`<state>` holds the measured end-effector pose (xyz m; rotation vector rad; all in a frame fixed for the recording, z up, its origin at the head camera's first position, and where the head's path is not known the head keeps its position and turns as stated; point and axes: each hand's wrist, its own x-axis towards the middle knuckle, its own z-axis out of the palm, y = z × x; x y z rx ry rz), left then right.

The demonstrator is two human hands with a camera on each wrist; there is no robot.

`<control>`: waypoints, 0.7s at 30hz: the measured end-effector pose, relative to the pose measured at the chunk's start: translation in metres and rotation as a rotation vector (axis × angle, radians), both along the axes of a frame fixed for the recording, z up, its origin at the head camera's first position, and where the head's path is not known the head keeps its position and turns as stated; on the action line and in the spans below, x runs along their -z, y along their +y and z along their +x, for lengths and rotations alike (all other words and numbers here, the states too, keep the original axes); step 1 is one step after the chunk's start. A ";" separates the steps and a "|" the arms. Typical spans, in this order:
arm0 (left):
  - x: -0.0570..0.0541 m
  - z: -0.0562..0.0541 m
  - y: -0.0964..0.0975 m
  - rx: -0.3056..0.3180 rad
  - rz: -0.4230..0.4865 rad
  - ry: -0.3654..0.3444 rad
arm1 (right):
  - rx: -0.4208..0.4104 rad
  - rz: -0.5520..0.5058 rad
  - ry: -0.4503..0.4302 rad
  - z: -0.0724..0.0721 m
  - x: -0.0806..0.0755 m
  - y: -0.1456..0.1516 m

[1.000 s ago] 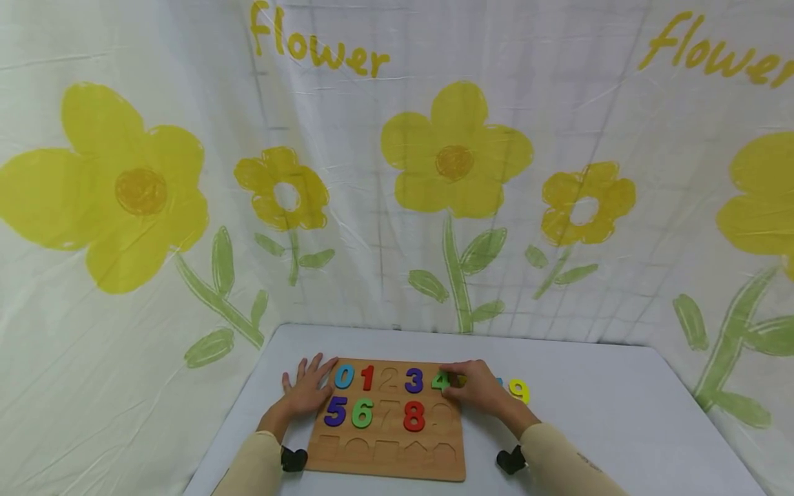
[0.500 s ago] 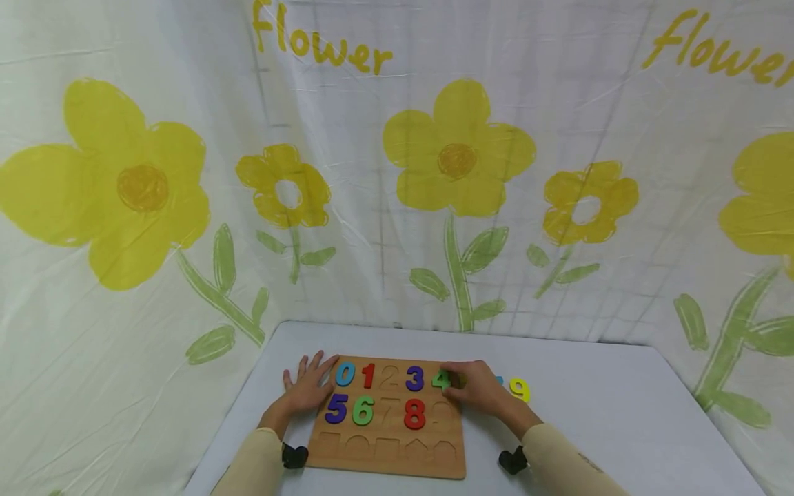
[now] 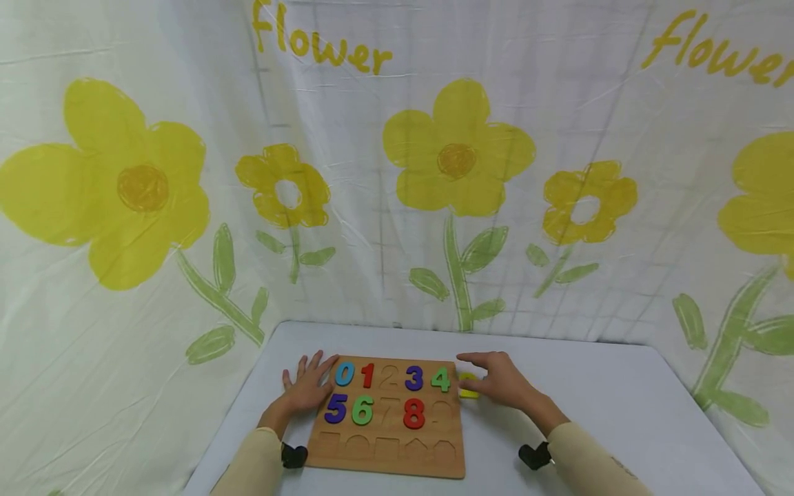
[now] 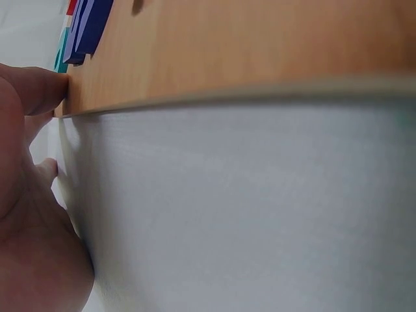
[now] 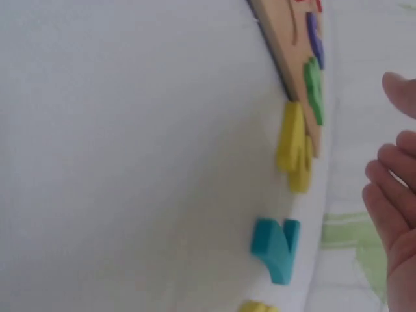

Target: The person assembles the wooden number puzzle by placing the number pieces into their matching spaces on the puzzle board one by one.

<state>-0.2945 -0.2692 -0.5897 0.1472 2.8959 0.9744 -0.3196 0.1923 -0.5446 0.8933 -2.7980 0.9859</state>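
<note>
A wooden number puzzle board (image 3: 372,451) lies on the table, with coloured digits 0, 1, 3, 4, 5, 6 and 8 in it. My left hand (image 3: 305,391) rests spread at its left edge; in the left wrist view its thumb (image 4: 45,90) touches the board. The green 4 (image 3: 441,379) sits at the upper right of the board. My right hand (image 3: 505,381), thumb and fingers apart and holding nothing, hovers just right of it. Partly behind that hand is a yellow digit (image 3: 468,393), likely a 2, beside the board's edge.
In the right wrist view a teal digit (image 5: 274,247) lies beyond the yellow one, with part of another yellow piece (image 5: 257,306) at the bottom. The right hand hides both in the head view. A curtain painted with flowers (image 3: 455,162) hangs behind the white table (image 3: 589,399).
My right hand has let go of the green 4, opened its fingers and moved right, now covering the blue and yellow digits there. The left hand has stayed in place.
</note>
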 end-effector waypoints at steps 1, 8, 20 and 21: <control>0.000 0.000 0.000 0.003 0.001 0.006 | -0.003 -0.017 -0.017 0.000 -0.003 0.004; -0.009 0.003 0.003 0.000 -0.015 -0.023 | -0.026 -0.145 -0.145 -0.002 -0.022 0.032; -0.003 0.000 0.001 -0.004 -0.003 -0.005 | -0.010 -0.184 -0.220 0.001 -0.025 0.085; 0.000 -0.001 0.000 -0.005 -0.009 -0.004 | -0.005 -0.184 -0.224 0.002 -0.024 0.089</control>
